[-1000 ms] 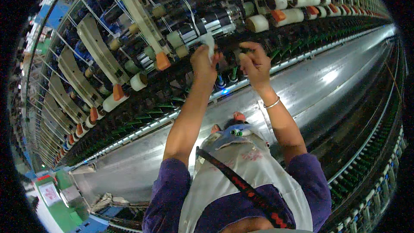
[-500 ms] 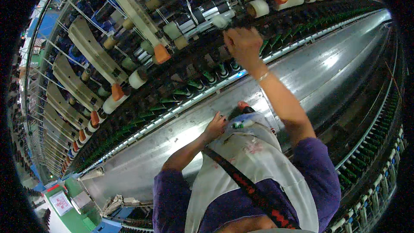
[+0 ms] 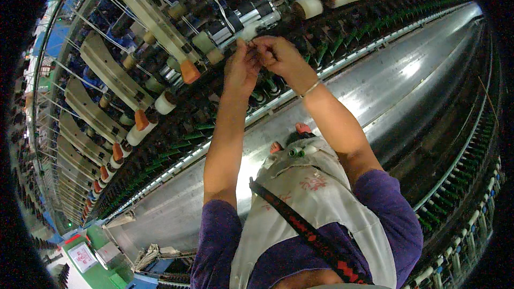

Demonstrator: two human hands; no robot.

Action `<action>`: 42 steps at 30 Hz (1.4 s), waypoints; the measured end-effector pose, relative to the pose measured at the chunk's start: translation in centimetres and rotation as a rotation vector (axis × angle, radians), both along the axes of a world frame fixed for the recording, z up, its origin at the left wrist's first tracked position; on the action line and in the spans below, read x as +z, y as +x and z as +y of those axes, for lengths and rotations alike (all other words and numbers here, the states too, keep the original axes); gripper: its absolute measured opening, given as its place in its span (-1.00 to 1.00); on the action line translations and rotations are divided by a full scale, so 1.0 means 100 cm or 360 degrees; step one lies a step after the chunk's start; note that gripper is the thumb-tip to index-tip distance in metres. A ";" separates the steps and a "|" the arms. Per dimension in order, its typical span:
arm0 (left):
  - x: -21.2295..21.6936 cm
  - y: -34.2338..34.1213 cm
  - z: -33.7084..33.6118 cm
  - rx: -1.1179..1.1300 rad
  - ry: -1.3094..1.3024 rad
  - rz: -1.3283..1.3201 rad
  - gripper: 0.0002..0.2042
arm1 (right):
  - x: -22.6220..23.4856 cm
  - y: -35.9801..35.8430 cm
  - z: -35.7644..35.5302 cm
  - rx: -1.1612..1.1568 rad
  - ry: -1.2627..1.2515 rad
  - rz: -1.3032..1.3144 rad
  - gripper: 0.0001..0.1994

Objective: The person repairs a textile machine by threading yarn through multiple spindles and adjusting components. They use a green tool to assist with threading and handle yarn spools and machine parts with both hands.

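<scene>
My left hand and my right hand meet at the fingertips, just below the exposed steel rollers of a spinning machine. Both have their fingers bent and pinched together; anything between them is too small to make out. Right above the fingertips a pale, whitish tuft or roller end shows at the roller edge. To the left of my hands, a beige pressure arm with an orange tip lies over its rollers. Below my hands runs a row of dark spindles with green bobbins.
A light metal rail edges the machine. White rollers with orange tips line it at the upper right. Behind me on the right stands another row of green bobbins. A green-topped stand with papers is at lower left.
My left hand has risen from beside the apron to meet the right at the rollers. My right hand has shifted slightly left. The view has moved a little.
</scene>
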State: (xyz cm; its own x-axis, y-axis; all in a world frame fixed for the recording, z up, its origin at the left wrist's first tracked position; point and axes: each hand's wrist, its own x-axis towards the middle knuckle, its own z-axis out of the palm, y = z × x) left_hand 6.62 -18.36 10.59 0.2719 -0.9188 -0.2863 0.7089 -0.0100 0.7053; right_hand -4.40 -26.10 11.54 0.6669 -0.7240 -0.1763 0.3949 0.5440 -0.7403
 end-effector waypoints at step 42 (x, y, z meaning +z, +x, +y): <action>-0.087 -0.046 0.127 -0.1149 0.0159 -0.0870 -0.52 | -0.006 0.008 0.020 -0.0794 -0.0382 0.0299 -0.96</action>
